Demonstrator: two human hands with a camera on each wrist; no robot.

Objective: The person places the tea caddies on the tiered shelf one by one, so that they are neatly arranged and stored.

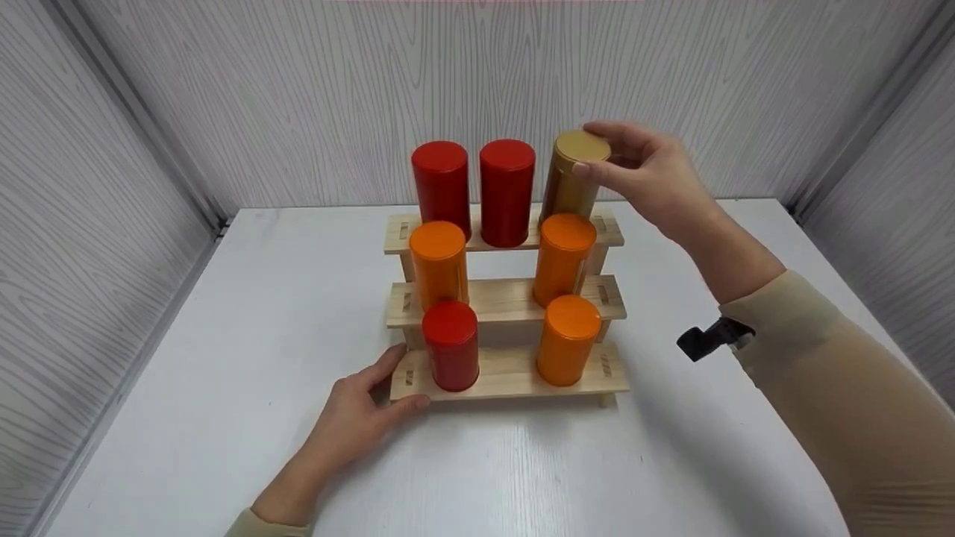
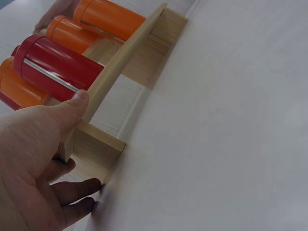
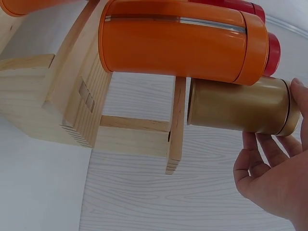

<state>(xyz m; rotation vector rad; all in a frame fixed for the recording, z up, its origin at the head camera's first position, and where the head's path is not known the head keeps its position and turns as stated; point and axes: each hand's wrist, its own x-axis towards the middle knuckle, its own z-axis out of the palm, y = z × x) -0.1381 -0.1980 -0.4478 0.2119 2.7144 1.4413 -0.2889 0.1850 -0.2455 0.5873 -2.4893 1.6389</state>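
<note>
A three-tier wooden rack (image 1: 507, 298) carries several cylindrical tins. My right hand (image 1: 656, 179) holds a gold tin (image 1: 573, 179) near its lid, thumb in front and fingers around the far side. This tin is upright at the right end of the top tier; in the right wrist view its base is at the board or barely off it, I cannot tell which. With my left hand (image 1: 358, 418) I grip the left end of the bottom tier. The left wrist view has the thumb (image 2: 72, 108) on the board's front edge, near a red tin (image 2: 57, 67).
Two red tins (image 1: 507, 194) share the top tier. On the middle tier stand two orange tins (image 1: 439, 265), one per side. The bottom tier holds a red tin (image 1: 452, 347) at left and an orange tin (image 1: 568, 339) at right. Grey wood-grain walls (image 1: 298, 97) enclose the white table (image 1: 246, 321).
</note>
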